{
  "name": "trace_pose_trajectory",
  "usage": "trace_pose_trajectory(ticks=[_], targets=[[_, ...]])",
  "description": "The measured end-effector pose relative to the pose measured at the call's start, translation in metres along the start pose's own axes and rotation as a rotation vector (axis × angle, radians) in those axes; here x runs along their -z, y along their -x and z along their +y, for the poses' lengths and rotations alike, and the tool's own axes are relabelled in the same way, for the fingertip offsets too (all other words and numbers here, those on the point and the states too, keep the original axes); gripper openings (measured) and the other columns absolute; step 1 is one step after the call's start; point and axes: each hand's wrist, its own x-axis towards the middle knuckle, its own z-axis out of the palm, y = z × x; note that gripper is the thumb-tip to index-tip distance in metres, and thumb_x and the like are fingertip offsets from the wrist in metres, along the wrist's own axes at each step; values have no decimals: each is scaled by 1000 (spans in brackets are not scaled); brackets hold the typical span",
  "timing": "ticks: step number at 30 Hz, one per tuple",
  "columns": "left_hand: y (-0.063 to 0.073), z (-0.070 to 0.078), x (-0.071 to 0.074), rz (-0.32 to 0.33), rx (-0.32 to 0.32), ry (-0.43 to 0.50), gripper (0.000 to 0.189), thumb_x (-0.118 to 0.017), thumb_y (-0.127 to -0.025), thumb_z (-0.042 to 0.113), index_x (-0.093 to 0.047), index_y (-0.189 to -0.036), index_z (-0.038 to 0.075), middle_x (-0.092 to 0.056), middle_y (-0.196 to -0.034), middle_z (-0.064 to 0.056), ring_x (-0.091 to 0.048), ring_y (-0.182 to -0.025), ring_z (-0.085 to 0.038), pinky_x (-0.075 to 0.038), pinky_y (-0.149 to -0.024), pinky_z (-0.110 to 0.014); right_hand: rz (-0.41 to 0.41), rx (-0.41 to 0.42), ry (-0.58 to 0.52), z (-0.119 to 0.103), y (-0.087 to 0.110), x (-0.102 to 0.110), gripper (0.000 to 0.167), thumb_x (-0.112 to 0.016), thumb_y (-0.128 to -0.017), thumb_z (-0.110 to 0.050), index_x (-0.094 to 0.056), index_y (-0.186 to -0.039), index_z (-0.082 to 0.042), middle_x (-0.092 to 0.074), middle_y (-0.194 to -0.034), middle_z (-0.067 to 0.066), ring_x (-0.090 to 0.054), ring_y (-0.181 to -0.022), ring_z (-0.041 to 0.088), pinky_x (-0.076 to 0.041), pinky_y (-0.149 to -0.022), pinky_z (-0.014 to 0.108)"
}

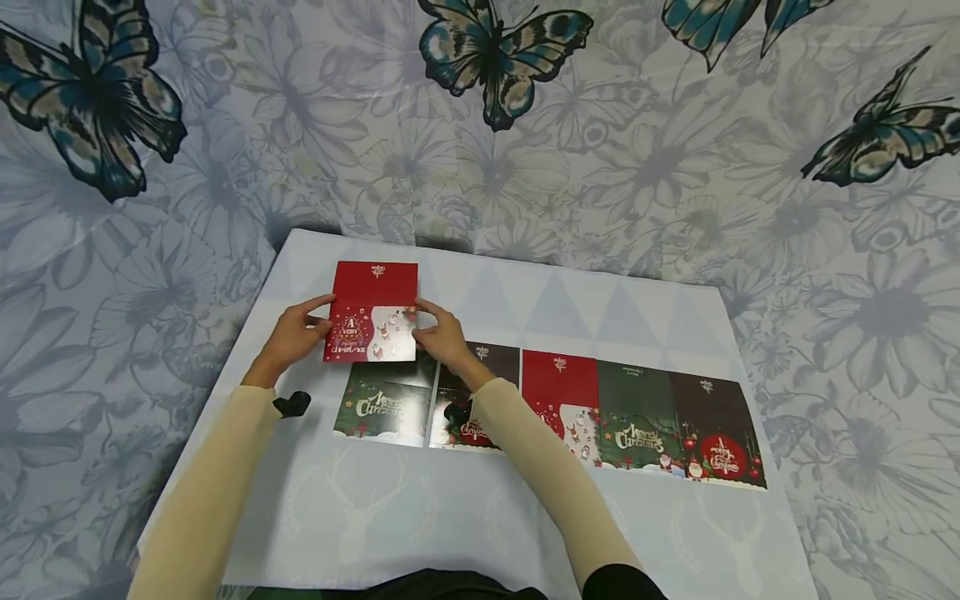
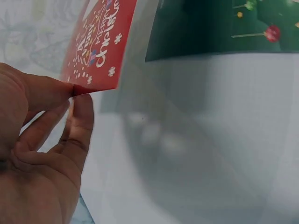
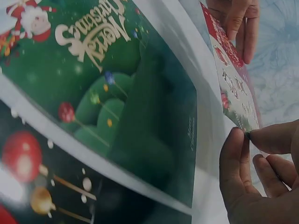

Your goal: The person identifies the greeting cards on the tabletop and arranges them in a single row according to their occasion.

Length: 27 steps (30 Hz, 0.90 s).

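Observation:
A red Christmas card [image 1: 375, 287], unfolded with its printed side up, is held above the table between both hands. My left hand [image 1: 294, 333] pinches its left edge between thumb and fingers. On the opposite edge my right hand [image 1: 444, 335] pinches it the same way. In the left wrist view the card [image 2: 100, 46] hangs clear of the table, gripped by the left hand [image 2: 51, 126]. The right wrist view shows the right hand [image 3: 261, 172] at a corner of the card [image 3: 233, 79]. Below it lies a green card [image 1: 386, 412], its upper part partly covered.
Right of the green card, a dark card [image 1: 495, 360], partly behind the right forearm, a red card [image 1: 558, 375], another green card [image 1: 637, 400] and a dark card [image 1: 720, 425] lie in a row. They rest on a pale patterned tablecloth [image 1: 360, 517]. A butterfly-print cloth [image 1: 637, 150] hangs behind.

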Motion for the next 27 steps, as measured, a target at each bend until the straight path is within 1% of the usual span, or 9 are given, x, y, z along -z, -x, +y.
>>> trace_pose_trajectory(ticks=[4, 6, 8, 11, 14, 17, 21, 24, 27], targets=[[-7, 5, -7, 54, -40, 23, 49, -54, -102, 6, -46, -150, 7, -46, -150, -24, -58, -118, -43, -51, -83, -39, 6, -26, 7, 3, -3, 6, 68, -63, -91, 1, -46, -152, -21, -51, -150, 6, -72, -75, 30, -54, -62, 23], [-10, 7, -11, 86, -51, 33, 45, -55, -102, 6, -51, -146, 5, -49, -148, -23, -59, -118, -42, -51, -81, -37, 9, -36, -7, 4, -4, 9, 69, -65, -90, 1, -45, -152, -21, -51, -149, 8, -71, -73, 30, -57, -64, 26], [-13, 9, -15, 118, -57, 40, 41, -56, -102, 7, -55, -142, 3, -53, -144, -23, -61, -117, -41, -52, -82, -38, 23, -40, -23, 5, -5, 12, 68, -67, -90, 1, -46, -152, -20, -52, -149, 9, -71, -73, 28, -59, -67, 30], [-17, 13, -20, 168, -53, 36, 36, -57, -102, 10, -61, -137, 3, -59, -139, -22, -62, -116, -40, -55, -86, -45, 53, -37, -64, 8, -6, 15, 63, -69, -90, 1, -51, -148, -15, -56, -145, 10, -73, -77, 26, -61, -71, 35], [-20, 15, -23, 192, -50, 35, 34, -57, -102, 11, -63, -134, 2, -60, -138, -22, -62, -117, -39, -54, -90, -50, 95, -31, -99, 10, -7, 18, 54, -72, -89, 1, -59, -140, -11, -62, -138, 11, -74, -79, 21, -61, -72, 33], [-23, 18, -25, 172, -56, 40, 36, -57, -102, 10, -61, -137, 2, -57, -141, -22, -61, -118, -40, -55, -87, -47, 130, -41, -122, 12, -9, 21, 46, -73, -88, 0, -65, -132, -11, -67, -130, 11, -73, -76, 14, -60, -69, 28], [-28, 21, -26, 82, -62, 46, 43, -55, -102, 9, -52, -145, 4, -55, -141, -26, -62, -116, -41, -54, -75, -35, 159, -60, -128, 12, -11, 25, 39, -73, -88, -1, -70, -127, -10, -68, -127, 12, -68, -71, 6, -58, -65, 23], [-33, 21, -28, 26, -66, 53, 49, -55, -102, 7, -47, -150, 6, -56, -138, -27, -64, -111, -39, -51, -69, -26, 177, -59, -124, 12, -13, 27, 36, -72, -89, -1, -71, -124, -8, -69, -126, 14, -67, -71, 5, -58, -65, 22], [-36, 19, -32, 21, -75, 69, 50, -55, -101, 4, -46, -150, 5, -56, -139, -26, -65, -109, -38, -50, -67, -24, 185, -56, -101, 14, -12, 29, 36, -71, -90, -1, -70, -125, -7, -69, -124, 17, -69, -72, 6, -58, -67, 23]])
